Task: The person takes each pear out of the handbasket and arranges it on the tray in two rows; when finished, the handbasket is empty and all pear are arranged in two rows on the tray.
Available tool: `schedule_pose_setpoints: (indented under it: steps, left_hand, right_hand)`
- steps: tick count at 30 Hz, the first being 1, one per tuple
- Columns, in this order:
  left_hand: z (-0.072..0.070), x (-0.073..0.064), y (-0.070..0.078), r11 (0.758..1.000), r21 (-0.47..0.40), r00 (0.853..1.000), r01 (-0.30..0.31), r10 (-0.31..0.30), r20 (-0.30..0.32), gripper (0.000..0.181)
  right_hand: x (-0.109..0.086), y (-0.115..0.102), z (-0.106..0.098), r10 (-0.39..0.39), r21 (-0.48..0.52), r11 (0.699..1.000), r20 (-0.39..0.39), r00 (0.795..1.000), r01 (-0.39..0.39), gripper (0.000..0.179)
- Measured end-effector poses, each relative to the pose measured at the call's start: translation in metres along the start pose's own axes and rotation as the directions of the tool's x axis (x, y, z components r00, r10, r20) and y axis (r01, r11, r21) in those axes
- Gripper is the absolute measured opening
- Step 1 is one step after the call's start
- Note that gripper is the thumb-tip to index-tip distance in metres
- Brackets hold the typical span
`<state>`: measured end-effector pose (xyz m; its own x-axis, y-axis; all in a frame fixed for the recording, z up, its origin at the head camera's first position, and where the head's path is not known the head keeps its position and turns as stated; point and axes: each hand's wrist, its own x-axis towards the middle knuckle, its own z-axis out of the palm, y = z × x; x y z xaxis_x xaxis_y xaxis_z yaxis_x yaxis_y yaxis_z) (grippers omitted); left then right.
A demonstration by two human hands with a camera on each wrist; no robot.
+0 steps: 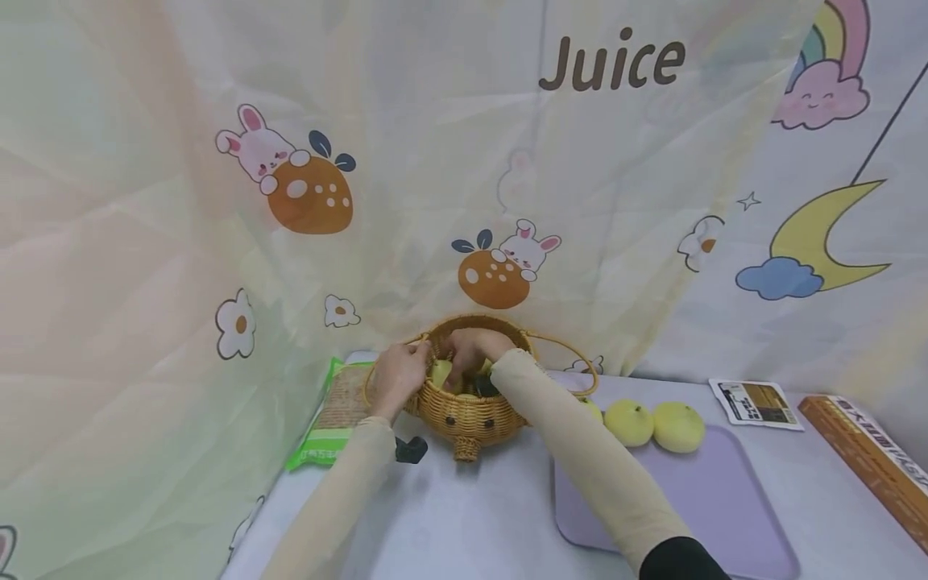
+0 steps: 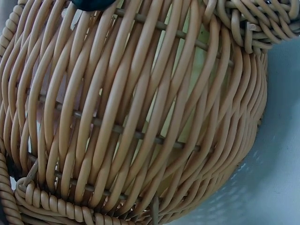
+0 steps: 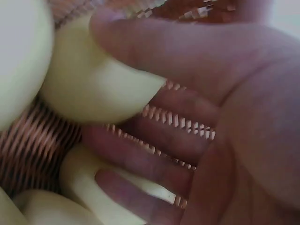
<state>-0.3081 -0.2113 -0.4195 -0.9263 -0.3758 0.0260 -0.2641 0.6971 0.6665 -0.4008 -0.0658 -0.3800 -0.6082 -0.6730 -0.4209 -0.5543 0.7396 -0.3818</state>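
A woven wicker basket [image 1: 467,419] with two eyes, a stubby snout and loop handles stands at the back of the table. My left hand [image 1: 401,372] grips its rim on the left side, beside the handle. In the left wrist view the basket's woven wall [image 2: 126,112] fills most of the frame, with pale yellow showing through the gaps. Down inside the basket, my right hand [image 1: 474,350] holds a round yellow fruit [image 3: 89,79], thumb over its top and fingers reaching beneath. Other yellow fruits [image 3: 56,208] lie around and below that hand.
To the right, a lilac tray [image 1: 725,507] carries several yellow fruits [image 1: 677,427] at its back edge, partly behind my right sleeve. Left of the basket lies a green-edged packet [image 1: 348,403]. A small white pouch [image 1: 754,403] and a long brown box [image 1: 870,467] lie far right.
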Motion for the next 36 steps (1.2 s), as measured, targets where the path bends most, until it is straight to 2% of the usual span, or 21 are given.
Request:
schedule_pose_setpoints:
  steps: [4, 8, 16, 20, 24, 29, 32, 34, 36]
  left_hand:
    - [0.001, -0.002, 0.002, 1.000, 0.003, 1.000, 0.002, -0.002, 0.009, 0.053]
    - [-0.001, -0.004, 0.003, 1.000, -0.016, 1.000, 0.000, 0.000, 0.004, 0.052]
    - [-0.002, -0.006, 0.003, 0.999, -0.028, 0.999, -0.035, 0.035, -0.017, 0.057]
    - [-0.003, -0.007, 0.004, 0.999, -0.025, 0.999, -0.028, 0.027, -0.036, 0.056]
    - [-0.003, -0.006, 0.004, 1.000, -0.024, 0.999, -0.016, 0.015, -0.040, 0.054]
    - [0.000, -0.005, 0.003, 1.000, -0.027, 1.000, -0.006, 0.005, -0.030, 0.052]
    - [0.002, -0.004, 0.002, 1.000, -0.023, 1.000, 0.005, -0.006, -0.026, 0.053]
    - [0.002, -0.004, 0.002, 1.000, -0.020, 1.000, 0.015, -0.015, -0.024, 0.054]
    - [0.001, -0.004, 0.003, 1.000, -0.019, 1.000, 0.022, -0.022, -0.020, 0.054]
  right_hand:
    - [0.001, -0.004, 0.003, 0.042, 0.011, 0.999, 0.010, 0.999, -0.042, 0.074]
    - [0.003, -0.005, 0.005, 0.024, 0.023, 0.999, 0.031, 0.999, -0.025, 0.073]
    - [0.003, -0.005, 0.007, 0.052, 0.059, 0.997, -0.013, 0.999, -0.051, 0.077]
    - [0.004, -0.005, 0.008, 0.006, 0.006, 1.000, -0.067, 0.998, -0.006, 0.071]
    - [0.006, -0.004, 0.007, -0.042, -0.023, 0.999, -0.152, 0.987, 0.039, 0.065]
    - [0.008, 0.001, 0.003, -0.065, 0.012, 0.998, -0.181, 0.981, 0.068, 0.034]
    - [0.008, 0.006, 0.001, -0.087, 0.022, 0.995, -0.182, 0.980, 0.092, 0.037]
    - [0.004, 0.010, 0.000, -0.117, 0.018, 0.992, -0.196, 0.974, 0.123, 0.033]
    - [-0.001, 0.015, -0.001, -0.144, 0.028, 0.988, -0.213, 0.966, 0.153, 0.038]
